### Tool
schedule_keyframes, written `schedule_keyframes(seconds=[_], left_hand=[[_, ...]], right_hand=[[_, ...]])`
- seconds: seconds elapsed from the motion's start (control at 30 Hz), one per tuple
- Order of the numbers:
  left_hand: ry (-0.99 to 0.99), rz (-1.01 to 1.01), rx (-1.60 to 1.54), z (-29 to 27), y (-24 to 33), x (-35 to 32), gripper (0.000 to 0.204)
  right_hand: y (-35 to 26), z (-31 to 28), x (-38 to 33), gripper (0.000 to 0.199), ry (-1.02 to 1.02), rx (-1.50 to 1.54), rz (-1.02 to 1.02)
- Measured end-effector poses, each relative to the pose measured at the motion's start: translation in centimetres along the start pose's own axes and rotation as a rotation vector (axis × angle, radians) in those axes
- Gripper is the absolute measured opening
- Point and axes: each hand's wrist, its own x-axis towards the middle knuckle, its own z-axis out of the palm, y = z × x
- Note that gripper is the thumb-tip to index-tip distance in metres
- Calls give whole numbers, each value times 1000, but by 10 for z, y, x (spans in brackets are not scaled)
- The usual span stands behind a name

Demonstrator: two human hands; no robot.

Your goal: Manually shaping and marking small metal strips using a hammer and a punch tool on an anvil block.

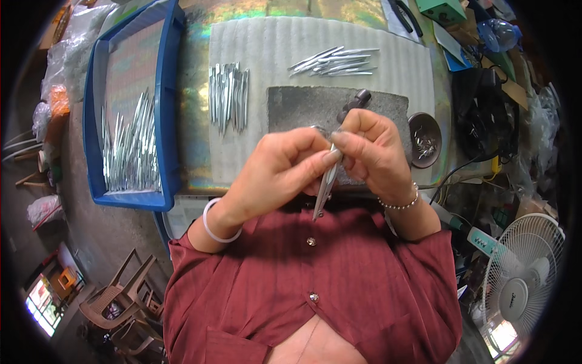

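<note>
I see the work table [200,24] first, with a ribbed white mat [273,42] spread over its shiny top. On the left sits a blue tray [170,91] loaded with long metal blades [130,155]. On the mat lie two more lots of them: a neat upright row [228,97] near the tray and a loose fanned pile [333,62] further back. A dark grey pad [297,106] lies in front of me, and a small round bowl [424,139] of tiny metal bits stands just right of it. A white fan [521,285] stands low on the right.

My left hand [273,176] and right hand [373,148] meet above the pad's near edge. Both are closed around one thin pointed metal piece [325,188]: the left pinches its upper part between thumb and forefinger, the right grips its top together with a dark-headed tool [357,100] that sticks up behind the fingers. The point hangs down toward my red shirt [315,285].

I judge the step in hand to be fitting or checking this single piece at its top end. The next move, as I read it, calls for a steady pinch and careful alignment, since the piece is slim and its joint is hidden by my fingers.
</note>
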Motion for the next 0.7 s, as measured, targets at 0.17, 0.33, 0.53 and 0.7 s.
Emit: schedule_keyframes(seconds=[0.17,0.33,0.53,0.7], left_hand=[[-88,-141,-172,-2,6,8,22],[-101,-125,-157,2,10,9,22],[-149,-136,-122,2,13,15,23],[-156,-190,-104,3,16,23,21]], right_hand=[[6,-5,6,16,5,287,103],[6,-5,2,16,19,324,87],[9,-8,-1,15,44,347,63],[10,-13,1,14,51,372,62]])
